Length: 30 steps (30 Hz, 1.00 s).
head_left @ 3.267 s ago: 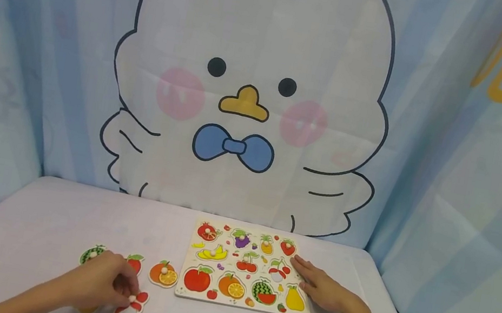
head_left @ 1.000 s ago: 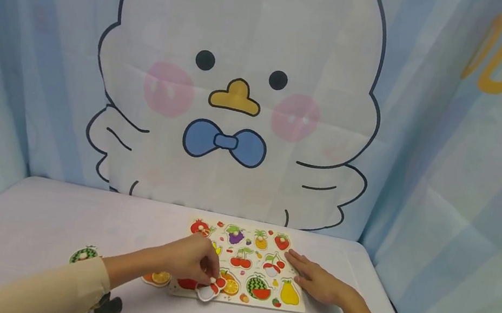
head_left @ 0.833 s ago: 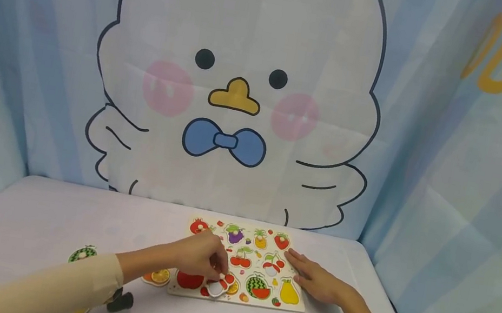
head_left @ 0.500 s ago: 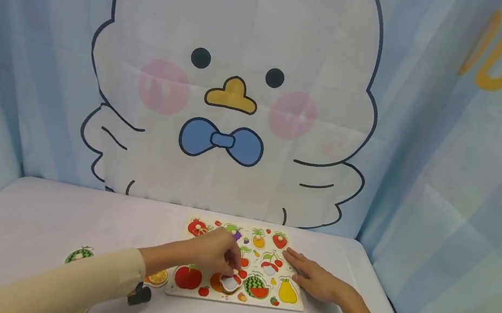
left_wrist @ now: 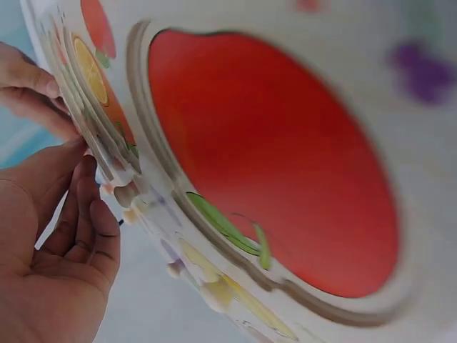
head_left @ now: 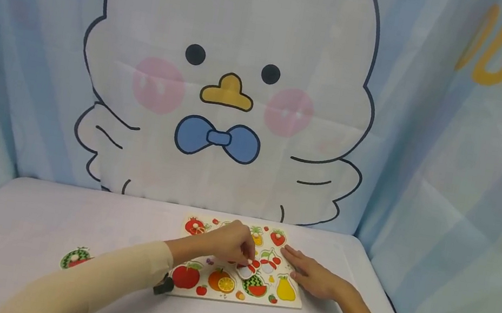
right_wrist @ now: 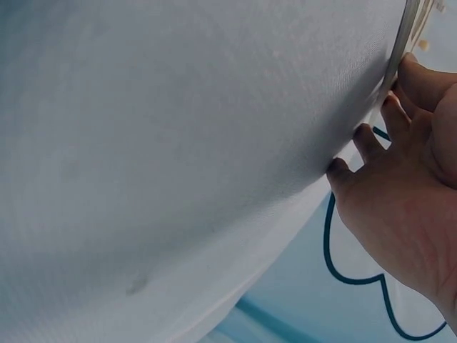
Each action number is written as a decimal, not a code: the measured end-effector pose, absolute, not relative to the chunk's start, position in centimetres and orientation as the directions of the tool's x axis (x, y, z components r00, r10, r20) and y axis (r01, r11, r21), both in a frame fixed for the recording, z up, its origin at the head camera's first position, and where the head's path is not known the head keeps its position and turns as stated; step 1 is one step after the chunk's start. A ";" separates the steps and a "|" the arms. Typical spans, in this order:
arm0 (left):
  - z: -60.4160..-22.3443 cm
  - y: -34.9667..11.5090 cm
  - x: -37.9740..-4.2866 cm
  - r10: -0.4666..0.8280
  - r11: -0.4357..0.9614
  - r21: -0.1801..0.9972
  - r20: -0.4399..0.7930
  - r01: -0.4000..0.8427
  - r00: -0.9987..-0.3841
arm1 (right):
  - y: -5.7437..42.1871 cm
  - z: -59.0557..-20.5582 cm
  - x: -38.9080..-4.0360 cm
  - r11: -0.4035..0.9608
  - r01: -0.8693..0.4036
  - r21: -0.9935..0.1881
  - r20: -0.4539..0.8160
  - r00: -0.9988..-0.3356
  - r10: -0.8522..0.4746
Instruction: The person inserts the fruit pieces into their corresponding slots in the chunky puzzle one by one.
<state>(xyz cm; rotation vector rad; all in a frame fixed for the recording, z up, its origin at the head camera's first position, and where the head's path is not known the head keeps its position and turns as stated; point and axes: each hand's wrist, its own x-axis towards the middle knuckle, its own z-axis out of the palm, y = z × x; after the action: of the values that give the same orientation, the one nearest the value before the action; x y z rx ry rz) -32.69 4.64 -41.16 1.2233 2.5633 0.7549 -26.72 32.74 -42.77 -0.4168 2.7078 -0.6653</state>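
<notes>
My left hand [head_left: 233,241] pinches the knob of a red-and-white fruit puzzle piece [head_left: 246,272] between thumb and fingers, just above the fruit puzzle board [head_left: 228,298]. The piece hangs near the watermelon picture [head_left: 255,286], left of the red-and-white fruit slot [head_left: 269,263]. In the left wrist view, the left hand [left_wrist: 68,243] is beside the board, with the apple picture [left_wrist: 271,164] large in front. My right hand [head_left: 315,277] rests at the board's right edge with fingers extended; the right wrist view shows this hand [right_wrist: 400,164] touching the edge.
A watermelon puzzle piece [head_left: 76,258] lies on the white-covered table [head_left: 39,216] to the left. My left sleeve [head_left: 109,276] covers the area where other pieces lay. A curtain [head_left: 237,23] with a cartoon bird stands behind the table.
My left hand took the red-and-white fruit piece from the table at left and carried it right over the board, past the orange picture. The right hand stays at the board's edge.
</notes>
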 end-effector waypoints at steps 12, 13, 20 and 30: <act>-40.9 8.1 -34.2 0.794 0.536 0.435 0.030 0.723 -0.607 | 32.6 -42.7 -26.8 0.848 -0.210 -0.487 -0.239 -0.902 -0.360; -40.9 8.3 -34.2 0.792 0.541 0.431 0.026 0.722 -0.610 | 32.7 -42.7 -26.8 0.847 -0.214 -0.486 -0.237 -0.901 -0.363; -40.4 9.5 -34.3 0.765 0.586 0.411 0.002 0.698 -0.644 | 32.8 -42.7 -27.0 0.842 -0.223 -0.492 -0.231 -0.899 -0.373; -40.6 10.7 -34.4 0.755 0.606 0.415 -0.032 0.678 -0.655 | 32.8 -42.7 -26.9 0.834 -0.232 -0.501 -0.227 -0.894 -0.386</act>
<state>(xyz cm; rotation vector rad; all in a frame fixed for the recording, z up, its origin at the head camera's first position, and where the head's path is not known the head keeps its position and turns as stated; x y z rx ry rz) -34.37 10.72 -40.59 1.1884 2.6276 0.5520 -26.87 32.81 -42.74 -0.4670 2.6942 -0.6781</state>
